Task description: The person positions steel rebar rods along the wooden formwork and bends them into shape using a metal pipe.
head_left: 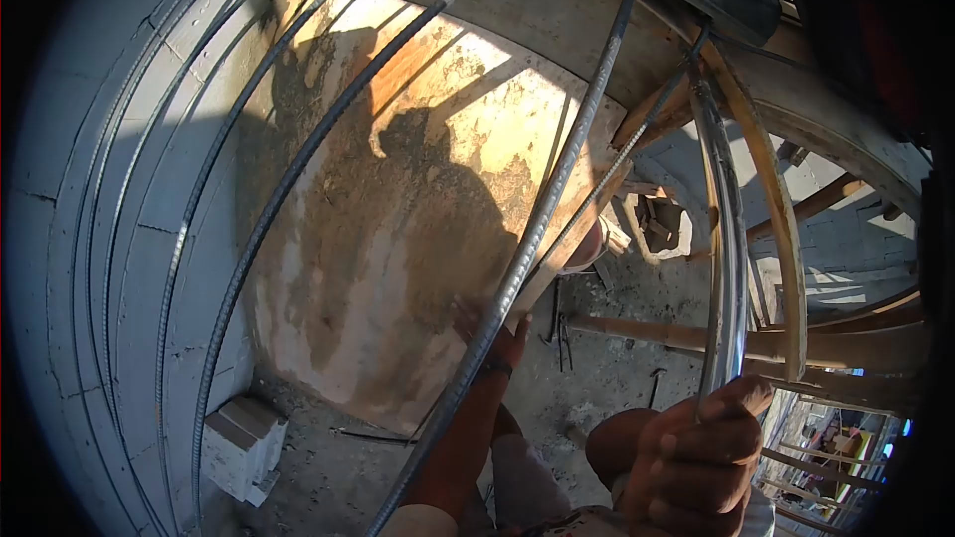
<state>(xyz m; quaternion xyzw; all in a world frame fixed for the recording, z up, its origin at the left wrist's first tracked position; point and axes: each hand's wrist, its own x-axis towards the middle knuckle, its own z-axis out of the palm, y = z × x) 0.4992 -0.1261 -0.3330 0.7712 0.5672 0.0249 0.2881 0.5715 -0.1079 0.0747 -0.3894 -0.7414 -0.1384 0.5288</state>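
Observation:
My right hand (701,452) is closed in a fist around the lower part of a shiny metal bar (731,278), which runs upward to the timber frame. My left arm reaches forward, with a dark band at the wrist. Near the right edge of a large plywood panel (368,308), my left hand (497,338) rests with its fingers stretched over the surface; a ribbed steel rebar (542,224) partly covers it. The panel is stained, with shadows across it.
Several long rebars (269,209) curve along the grey block wall (60,239) at left. A white block (239,447) lies low on the floor. Timber poles (657,333) and braces (771,209) stand at right. A hammer-like tool (656,388) lies on the concrete floor (597,388).

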